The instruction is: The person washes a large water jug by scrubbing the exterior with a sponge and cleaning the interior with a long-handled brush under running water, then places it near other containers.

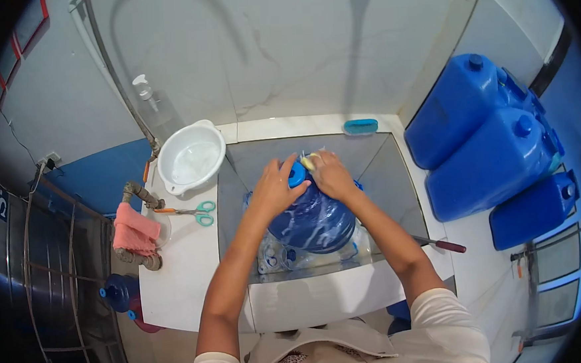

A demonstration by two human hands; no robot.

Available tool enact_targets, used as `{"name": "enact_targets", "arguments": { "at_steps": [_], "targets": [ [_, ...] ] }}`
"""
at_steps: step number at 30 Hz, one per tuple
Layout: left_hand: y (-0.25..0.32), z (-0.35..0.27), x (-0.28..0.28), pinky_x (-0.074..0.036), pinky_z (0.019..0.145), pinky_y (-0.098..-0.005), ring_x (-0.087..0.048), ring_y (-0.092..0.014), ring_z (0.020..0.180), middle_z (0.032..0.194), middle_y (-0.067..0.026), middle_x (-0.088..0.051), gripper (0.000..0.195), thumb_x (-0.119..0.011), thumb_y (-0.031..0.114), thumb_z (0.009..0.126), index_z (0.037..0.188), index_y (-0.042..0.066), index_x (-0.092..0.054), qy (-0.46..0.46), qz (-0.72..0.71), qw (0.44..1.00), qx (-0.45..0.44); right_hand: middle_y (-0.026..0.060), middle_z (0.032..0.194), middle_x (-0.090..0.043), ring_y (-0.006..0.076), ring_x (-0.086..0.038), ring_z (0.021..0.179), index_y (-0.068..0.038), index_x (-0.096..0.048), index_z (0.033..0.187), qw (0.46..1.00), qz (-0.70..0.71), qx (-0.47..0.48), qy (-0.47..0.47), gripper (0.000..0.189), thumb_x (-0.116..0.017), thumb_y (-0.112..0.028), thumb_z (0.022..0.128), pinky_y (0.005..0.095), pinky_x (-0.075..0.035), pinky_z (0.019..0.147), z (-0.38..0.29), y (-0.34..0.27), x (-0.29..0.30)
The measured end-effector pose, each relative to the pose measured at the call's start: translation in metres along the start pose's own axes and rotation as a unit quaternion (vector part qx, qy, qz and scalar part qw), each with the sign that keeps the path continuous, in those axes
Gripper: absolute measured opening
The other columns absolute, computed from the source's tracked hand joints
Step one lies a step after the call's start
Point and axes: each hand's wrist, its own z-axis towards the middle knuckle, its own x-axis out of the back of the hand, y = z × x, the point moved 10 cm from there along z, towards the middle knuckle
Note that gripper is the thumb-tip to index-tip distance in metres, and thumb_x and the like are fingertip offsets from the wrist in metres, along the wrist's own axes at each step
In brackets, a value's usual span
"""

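A large round blue water jug (313, 225), streaked with white suds, lies in the tiled sink (406, 199). My left hand (273, 185) grips the jug's top end, its thumb and forefinger spread around the blue cap (296, 174). In my right hand (327, 174) is a yellow sponge (309, 162), pressed against the jug on the far side of the cap. Below the jug, several clear plastic bottles (295, 258) lie in the sink, partly hidden by it.
A white basin (192, 157), a pump bottle (153, 105) and teal-handled scissors (202, 213) are on the left counter. A pink cloth (135, 231) hangs over a pipe. A blue brush (361, 126) lies on the back ledge. Large blue jerrycans (489, 164) and a dark-red-handled tool (449, 246) are at right.
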Motion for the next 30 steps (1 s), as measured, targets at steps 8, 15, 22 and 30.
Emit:
{"name": "enact_targets", "arguments": {
  "at_steps": [8, 15, 22, 30],
  "targets": [
    [-0.003, 0.005, -0.010, -0.048, 0.071, -0.0439, -0.057, -0.039, 0.082, 0.089, -0.0200, -0.057, 0.024, -0.060, 0.023, 0.078, 0.091, 0.004, -0.058, 0.075, 0.101, 0.986, 0.114, 0.0247, 0.120, -0.051, 0.0354, -0.045, 0.119, 0.005, -0.052, 0.112, 0.985, 0.067, 0.156, 0.019, 0.039, -0.056, -0.015, 0.078, 0.0487, -0.032, 0.102, -0.072, -0.055, -0.001],
    [0.011, 0.008, -0.013, -0.047, 0.073, -0.0448, -0.058, -0.037, 0.083, 0.092, -0.0179, -0.058, 0.028, -0.058, 0.026, 0.080, 0.097, 0.005, -0.058, 0.051, 0.044, 0.997, -0.027, 0.0244, 0.120, -0.051, 0.0352, -0.044, 0.121, 0.004, -0.054, 0.110, 0.994, -0.027, -0.009, 0.109, 0.035, -0.052, -0.014, 0.080, 0.0480, -0.028, 0.105, -0.041, -0.038, 0.007],
    [-0.025, -0.009, 0.008, -0.047, 0.071, -0.0432, -0.058, -0.035, 0.079, 0.086, -0.0139, -0.061, 0.018, -0.057, 0.020, 0.077, 0.087, 0.005, -0.061, 0.066, 0.131, 0.981, 0.131, 0.0159, 0.089, -0.055, 0.0339, -0.052, 0.088, -0.001, -0.056, 0.091, 0.985, 0.033, 0.053, 0.159, 0.019, -0.053, -0.010, 0.074, 0.0476, -0.038, 0.085, -0.016, -0.025, 0.004],
    [-0.125, -0.055, 0.022, -0.045, 0.070, -0.0399, -0.058, -0.033, 0.086, 0.088, -0.0132, -0.064, 0.015, -0.056, 0.015, 0.076, 0.085, 0.006, -0.064, 0.107, 0.014, 0.948, 0.299, 0.0205, 0.110, -0.049, 0.0364, -0.047, 0.101, 0.005, -0.051, 0.111, 0.972, -0.037, -0.016, 0.230, 0.034, -0.048, -0.013, 0.083, 0.0487, -0.037, 0.088, -0.074, -0.021, -0.056]
  ]
}}
